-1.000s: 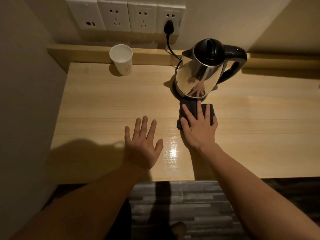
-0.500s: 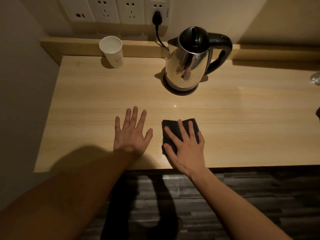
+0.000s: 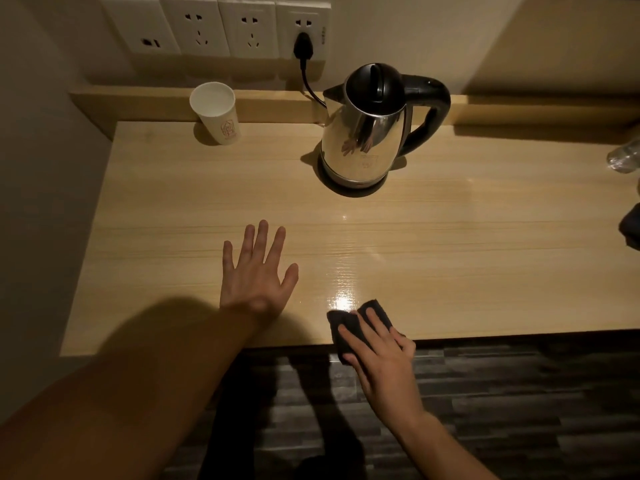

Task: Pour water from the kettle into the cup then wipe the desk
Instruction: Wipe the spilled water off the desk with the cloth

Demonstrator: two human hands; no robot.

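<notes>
A steel kettle (image 3: 363, 140) with a black lid and handle stands on its round base at the back middle of the wooden desk (image 3: 485, 237). A white paper cup (image 3: 216, 112) holding water stands upright at the back left. My right hand (image 3: 377, 351) presses a dark folded cloth (image 3: 341, 323) against the desk's front edge, part of the cloth hanging past it. My left hand (image 3: 256, 271) lies flat on the desk, fingers spread, holding nothing, left of the cloth.
A row of wall sockets (image 3: 214, 26) sits above a raised wooden ledge (image 3: 138, 105), with the kettle's black plug (image 3: 304, 46) in the rightmost one. A clear plastic bottle (image 3: 625, 157) and a dark object (image 3: 632, 226) show at the desk's right edge. Dark plank floor lies below.
My right hand has dragged the cloth from just in front of the kettle back toward me to the desk's front edge. My left hand has stayed flat on the desk.
</notes>
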